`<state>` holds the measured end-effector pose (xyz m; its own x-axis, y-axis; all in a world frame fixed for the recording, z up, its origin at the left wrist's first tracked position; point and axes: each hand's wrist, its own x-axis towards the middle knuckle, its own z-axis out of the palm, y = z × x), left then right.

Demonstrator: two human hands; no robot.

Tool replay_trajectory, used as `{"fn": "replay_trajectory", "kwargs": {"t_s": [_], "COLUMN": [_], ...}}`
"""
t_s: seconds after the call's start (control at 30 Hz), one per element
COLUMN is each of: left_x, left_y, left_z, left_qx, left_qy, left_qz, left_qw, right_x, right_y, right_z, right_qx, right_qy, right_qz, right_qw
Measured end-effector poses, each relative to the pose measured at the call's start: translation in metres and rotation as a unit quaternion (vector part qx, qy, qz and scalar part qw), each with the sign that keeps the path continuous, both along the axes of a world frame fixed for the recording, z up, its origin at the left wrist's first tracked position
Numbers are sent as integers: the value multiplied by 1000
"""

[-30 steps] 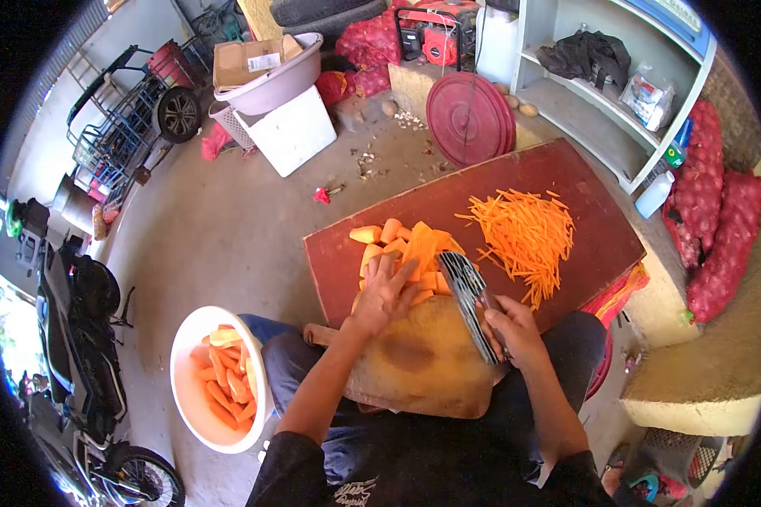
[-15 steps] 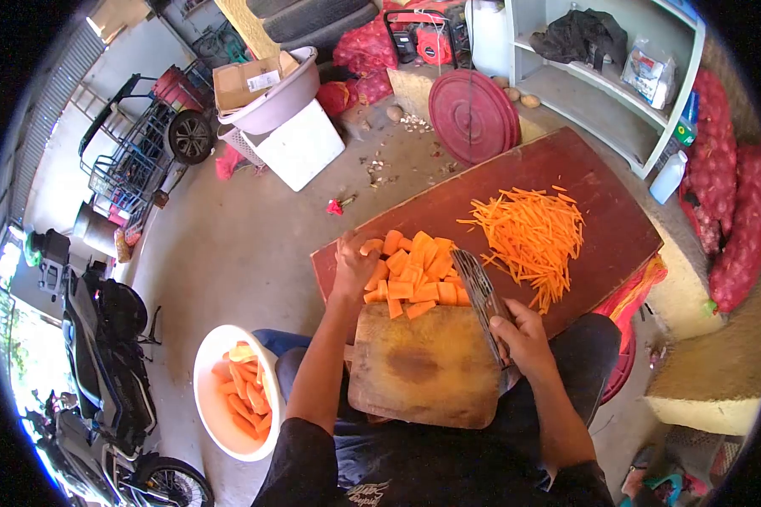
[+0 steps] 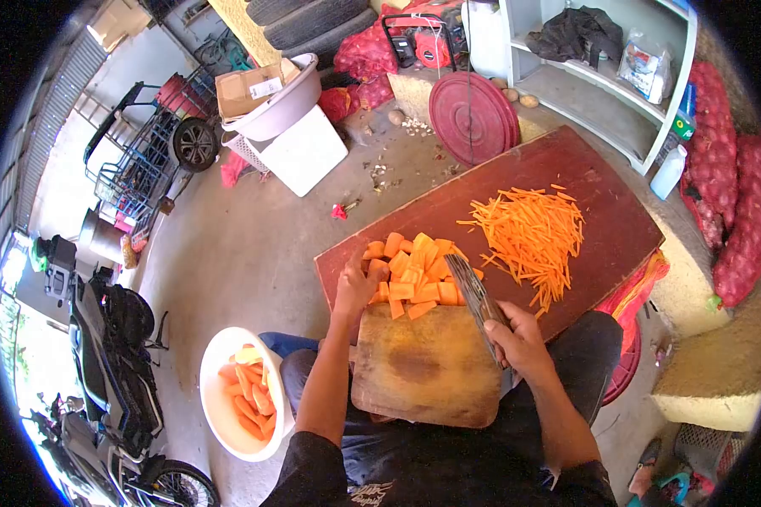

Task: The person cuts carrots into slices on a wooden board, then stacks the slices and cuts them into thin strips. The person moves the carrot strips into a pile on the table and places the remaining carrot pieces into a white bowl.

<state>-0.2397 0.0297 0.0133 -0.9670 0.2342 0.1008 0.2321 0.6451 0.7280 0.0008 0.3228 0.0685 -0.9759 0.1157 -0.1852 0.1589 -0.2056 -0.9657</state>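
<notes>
My right hand [image 3: 517,338] grips a broad knife [image 3: 475,296] by its handle, its dark-streaked blade slanting up beside the right edge of a heap of carrot chunks [image 3: 414,272]. At the heap's left end, my left hand [image 3: 357,286] has its fingers curled around a carrot chunk [image 3: 379,269]; the fingertips are partly hidden. These chunks lie on a dark red board [image 3: 448,203], just beyond a worn wooden cutting board [image 3: 427,363] on my lap. Farther right on the red surface rests a mound of carrot strips [image 3: 533,241].
A white bucket [image 3: 214,414] holding peeled carrots stands on the floor to my left. Motorcycles [image 3: 114,338] are parked farther left. Beyond the red board are a round red lid [image 3: 473,118] and a grey shelf [image 3: 566,89]. Red mesh sacks [image 3: 744,220] stand at right.
My left hand has shifted down and slightly right along the carrot heap's left side. The knife has tilted a little leftward in my right hand. The view has shifted slightly.
</notes>
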Motion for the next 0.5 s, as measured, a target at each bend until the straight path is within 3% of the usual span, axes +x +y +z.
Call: {"fn": "replay_trajectory", "kwargs": {"t_s": [0.07, 0.17, 0.27, 0.33, 0.4, 0.47, 0.5], "left_x": [2, 16, 6, 23, 48, 75, 89], "left_y": [-4, 1, -21, -22, -26, -26, -27], "left_z": [-7, 30, -3, 13, 29, 33, 32], "left_qx": [48, 36, 103, 69, 142, 322, 346], "left_qy": [70, -47, -54, 95, 122, 33, 23], "left_qz": [-23, -11, 5, -10, -9, 4, -3], "left_qw": [996, 998, 993, 993, 982, 946, 938], "right_x": [0, -1, -1, -2, 0, 1, 2], "right_y": [0, -2, -3, -2, -3, -5, -8], "right_z": [0, -3, -4, -10, -8, 1, 1], "right_qx": [7, 15, 19, 25, 28, 29, 29], "right_qy": [-8, 8, 7, 18, 15, -1, 7], "right_qz": [5, 10, 3, 4, 8, 11, 15], "right_qw": [1000, 1000, 1000, 1000, 999, 1000, 999]}}
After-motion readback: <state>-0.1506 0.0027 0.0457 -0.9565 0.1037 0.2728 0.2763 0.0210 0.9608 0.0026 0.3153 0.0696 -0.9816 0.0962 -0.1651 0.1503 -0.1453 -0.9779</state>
